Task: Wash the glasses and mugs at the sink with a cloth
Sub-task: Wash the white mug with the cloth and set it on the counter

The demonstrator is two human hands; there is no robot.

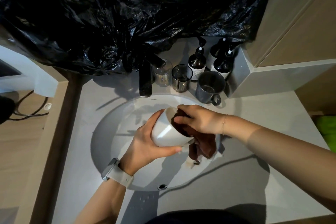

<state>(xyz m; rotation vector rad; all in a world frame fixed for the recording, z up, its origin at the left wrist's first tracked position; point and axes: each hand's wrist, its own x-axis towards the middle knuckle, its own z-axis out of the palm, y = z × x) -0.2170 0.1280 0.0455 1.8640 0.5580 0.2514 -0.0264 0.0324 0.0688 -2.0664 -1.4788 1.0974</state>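
The left hand [145, 140] is cupping a white ceramic mug [166, 129] around its base and lower wall, its grip clenched around the body with the thumb lying along the underside. The mug is hanging over the white sink basin [112, 132], touching nothing but the two hands. The right hand [198, 120] is pinching a brown cloth [201, 143] and pushing a wad of it into the mug's mouth, while the rest of the cloth is trailing down below the wrist.

The mug is looking rigid, fairly heavy and breakable, and its glazed wall is probably getting slippery when wet, so a full wrap around the body, as here, is seeming safer than fingertips on the rim. The cloth is soft and limp.

The mug's long axis is lying tilted, nearly sideways: its mouth is pointing right, toward the right hand, and its base left, into the left palm. Its handle is sitting underneath, mostly hidden.

On the surface behind the basin, a clear glass [162, 75], a smoked glass [181, 78] and a grey mug [210, 87] are standing upright.
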